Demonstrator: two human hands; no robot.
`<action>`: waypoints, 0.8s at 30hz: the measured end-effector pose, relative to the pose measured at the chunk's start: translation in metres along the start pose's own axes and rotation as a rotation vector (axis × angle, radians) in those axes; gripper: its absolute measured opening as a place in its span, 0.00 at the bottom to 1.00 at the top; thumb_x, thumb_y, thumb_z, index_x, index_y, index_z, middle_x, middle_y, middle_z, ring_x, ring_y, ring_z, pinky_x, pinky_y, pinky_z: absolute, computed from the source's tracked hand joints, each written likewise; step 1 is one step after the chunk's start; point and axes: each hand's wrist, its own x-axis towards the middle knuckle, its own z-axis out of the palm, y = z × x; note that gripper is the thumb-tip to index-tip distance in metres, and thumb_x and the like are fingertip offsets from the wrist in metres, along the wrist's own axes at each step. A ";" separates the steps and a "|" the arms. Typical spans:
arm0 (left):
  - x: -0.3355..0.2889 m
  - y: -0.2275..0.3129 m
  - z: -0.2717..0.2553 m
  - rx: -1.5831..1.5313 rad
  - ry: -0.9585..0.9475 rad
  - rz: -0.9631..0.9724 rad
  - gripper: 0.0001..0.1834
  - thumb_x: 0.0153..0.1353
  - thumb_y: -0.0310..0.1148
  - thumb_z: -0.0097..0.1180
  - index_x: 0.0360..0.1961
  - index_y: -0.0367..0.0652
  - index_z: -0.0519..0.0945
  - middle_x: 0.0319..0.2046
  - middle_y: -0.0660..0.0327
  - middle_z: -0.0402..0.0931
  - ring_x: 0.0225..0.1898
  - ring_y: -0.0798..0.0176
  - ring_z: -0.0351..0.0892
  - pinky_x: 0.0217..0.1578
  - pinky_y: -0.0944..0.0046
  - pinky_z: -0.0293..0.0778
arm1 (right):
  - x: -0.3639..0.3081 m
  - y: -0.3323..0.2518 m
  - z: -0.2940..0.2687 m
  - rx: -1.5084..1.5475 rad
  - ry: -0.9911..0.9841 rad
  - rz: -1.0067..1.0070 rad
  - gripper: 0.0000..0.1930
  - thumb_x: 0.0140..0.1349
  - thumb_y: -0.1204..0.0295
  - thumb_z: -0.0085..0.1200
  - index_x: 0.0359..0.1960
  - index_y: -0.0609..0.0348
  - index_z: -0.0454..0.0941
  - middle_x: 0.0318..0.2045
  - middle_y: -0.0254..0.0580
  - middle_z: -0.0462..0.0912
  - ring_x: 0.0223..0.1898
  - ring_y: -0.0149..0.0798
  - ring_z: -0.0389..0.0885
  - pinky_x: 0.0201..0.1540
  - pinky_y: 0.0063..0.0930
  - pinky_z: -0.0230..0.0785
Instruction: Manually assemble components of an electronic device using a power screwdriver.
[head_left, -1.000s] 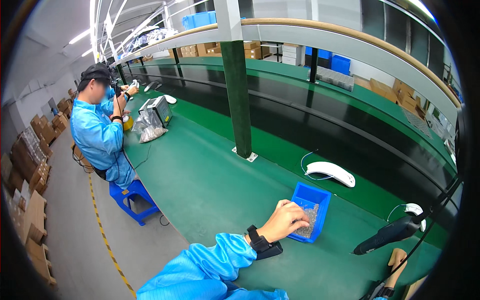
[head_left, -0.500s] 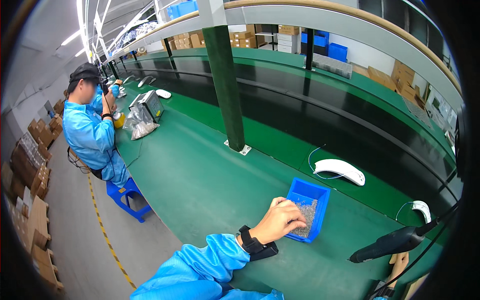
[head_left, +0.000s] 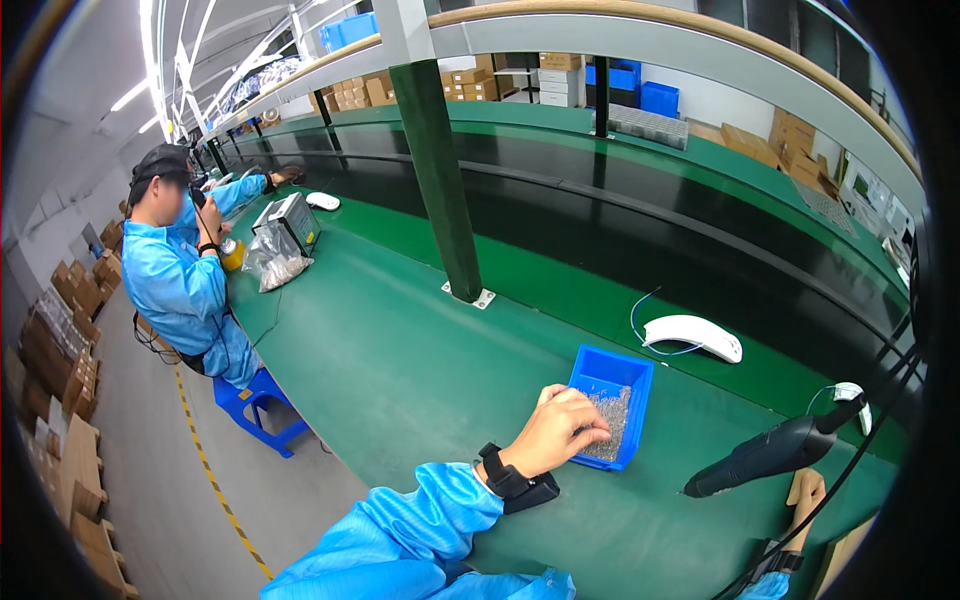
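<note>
My left hand (head_left: 558,430) reaches over the near left side of a blue plastic bin (head_left: 643,400). Its fingers are bent and drawn together above the small grey metal screws (head_left: 612,420) heaped inside; whatever they pinch is too small to see. A black electric screwdriver (head_left: 755,462) hangs at a slant on the right, its tip pointing left. Just below its body is my right hand (head_left: 803,495), low over the bench, with the fingers partly hidden. Whether that hand holds anything does not show. Dark straps circle both wrists.
Beyond the bin, a curved white part (head_left: 695,335) with a blue wire lies by the dark conveyor belt (head_left: 620,240). A similar white part (head_left: 848,395) is farther right. A green post (head_left: 435,170) rises from the bench. At left, a co-worker (head_left: 175,260) sits on a blue stool (head_left: 255,405).
My view has shifted slightly, and more of my right hand and wrist shows. My left hand stays at the bin. The co-worker's far arm has stretched out toward the belt.
</note>
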 end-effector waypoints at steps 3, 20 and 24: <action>0.001 0.003 -0.001 -0.007 0.022 0.019 0.03 0.47 0.34 0.60 0.24 0.49 0.79 0.25 0.71 0.75 0.34 0.67 0.71 0.47 0.61 0.55 | 0.008 0.026 -0.005 -0.097 0.169 -0.012 0.14 0.58 0.67 0.51 0.40 0.65 0.72 0.32 0.34 0.76 0.33 0.25 0.72 0.37 0.19 0.64; -0.004 -0.021 -0.001 -0.154 0.332 0.083 0.02 0.47 0.28 0.59 0.25 0.43 0.80 0.26 0.63 0.78 0.32 0.62 0.74 0.37 0.64 0.67 | 0.001 -0.009 0.024 0.004 0.067 -0.098 0.09 0.55 0.70 0.52 0.28 0.66 0.73 0.26 0.34 0.76 0.29 0.26 0.72 0.33 0.20 0.65; -0.004 -0.023 -0.002 -0.125 0.455 0.071 0.03 0.46 0.28 0.60 0.25 0.43 0.82 0.25 0.62 0.78 0.32 0.62 0.74 0.36 0.65 0.68 | 0.002 -0.006 0.025 0.022 0.079 -0.107 0.08 0.54 0.71 0.52 0.28 0.66 0.74 0.26 0.34 0.76 0.29 0.27 0.72 0.33 0.20 0.65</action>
